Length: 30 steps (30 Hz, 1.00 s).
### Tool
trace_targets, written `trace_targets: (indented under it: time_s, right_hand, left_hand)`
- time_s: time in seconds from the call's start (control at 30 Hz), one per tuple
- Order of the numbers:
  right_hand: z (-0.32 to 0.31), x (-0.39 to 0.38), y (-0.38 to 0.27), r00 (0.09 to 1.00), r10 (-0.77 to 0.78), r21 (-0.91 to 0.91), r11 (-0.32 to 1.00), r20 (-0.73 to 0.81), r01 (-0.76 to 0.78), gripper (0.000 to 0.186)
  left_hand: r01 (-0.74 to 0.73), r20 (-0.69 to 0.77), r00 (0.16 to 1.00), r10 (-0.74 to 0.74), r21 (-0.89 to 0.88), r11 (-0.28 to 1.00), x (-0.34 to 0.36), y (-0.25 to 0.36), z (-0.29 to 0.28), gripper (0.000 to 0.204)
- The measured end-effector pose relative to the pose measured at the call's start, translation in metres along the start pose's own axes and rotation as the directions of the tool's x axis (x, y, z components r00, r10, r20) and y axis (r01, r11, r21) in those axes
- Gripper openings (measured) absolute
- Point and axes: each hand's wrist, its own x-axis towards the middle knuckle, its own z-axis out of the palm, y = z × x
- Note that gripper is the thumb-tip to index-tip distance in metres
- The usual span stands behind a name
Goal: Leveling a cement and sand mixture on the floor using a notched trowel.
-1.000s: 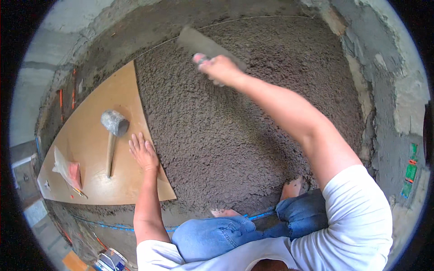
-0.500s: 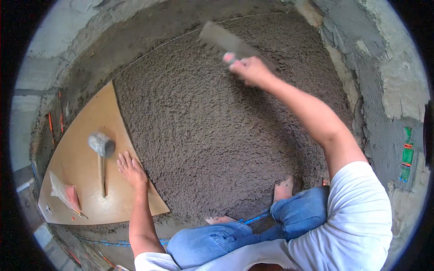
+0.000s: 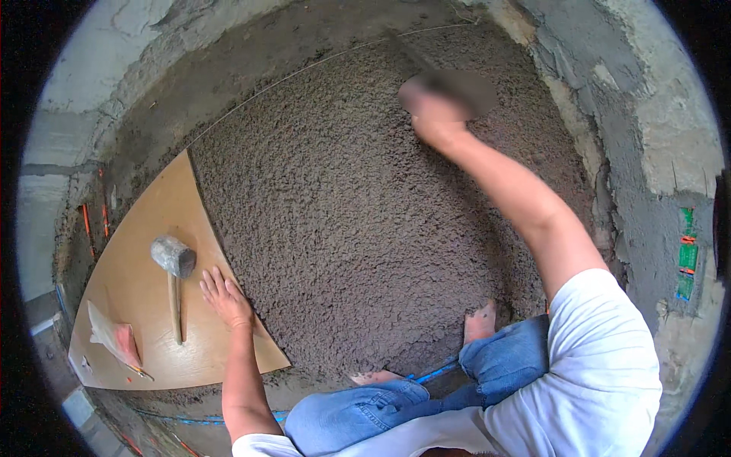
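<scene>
Mortar bed (image 3: 343, 221): one, rough, grey-brown, spread across the middle of the floor before me; the largest item.

Panel (image 3: 137, 228): one, tan, glossy, lying flat at my left, its right edge against the mortar.

Legs (image 3: 502, 358): two, mine, in blue jeans, folded at the near edge of the mortar, a foot (image 3: 480, 324) showing beyond the right knee.

Trowel (image 3: 420, 55): one, at the far part of the mortar, right of centre; only a dark, streaked stretch of blade shows clearly. Whether it touches the surface I cannot tell.

Right grip (image 3: 442, 110): mine, arm reaching far forward, closed on the trowel; the fingers' exact placing is lost in blur.

Left grip (image 3: 226, 299): mine, spread wide and holding nothing, laid palm down on the panel near its right edge.

Mallet (image 3: 173, 257): one, grey head, pale wooden handle, resting on the panel just left of my left grip.

Bag (image 3: 114, 335): one, clear plastic with something pink, on the panel's left part.

String (image 3: 327, 58): one, thin, pale, running from the panel's far corner along the mortar's far edge.
</scene>
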Motion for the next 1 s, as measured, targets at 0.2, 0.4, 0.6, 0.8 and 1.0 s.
trace_targets:
  time_s: [0.2,0.4,0.6,0.8,1.0]
  right_hand:
    - [0.010,-0.030,-0.072,0.935,-0.349,0.202,0.913,-0.062,0.354,0.027]
    - [-0.016,-0.038,-0.077,0.937,-0.270,0.659,0.750,0.221,0.060,0.036]
    - [-0.021,0.016,-0.004,0.952,-0.027,0.738,0.639,0.304,-0.218,0.040]
    - [-0.057,0.061,0.125,0.938,0.300,0.776,0.544,0.173,-0.318,0.033]
    - [-0.041,0.018,0.112,0.961,0.089,0.789,0.553,0.262,-0.267,0.033]
  left_hand:
    - [-0.014,-0.010,1.000,0.014,-0.003,1.000,0.000,-0.007,-0.002,0.046]
    - [-0.009,-0.010,1.000,0.008,-0.042,0.999,-0.001,-0.004,-0.004,0.046]
    - [-0.005,0.006,1.000,0.005,-0.033,0.999,0.001,-0.009,0.000,0.047]
    - [-0.077,-0.042,0.996,0.075,-0.064,0.995,0.005,0.004,0.004,0.047]
    - [-0.102,-0.090,0.991,0.099,-0.033,0.994,0.001,-0.021,0.002,0.045]
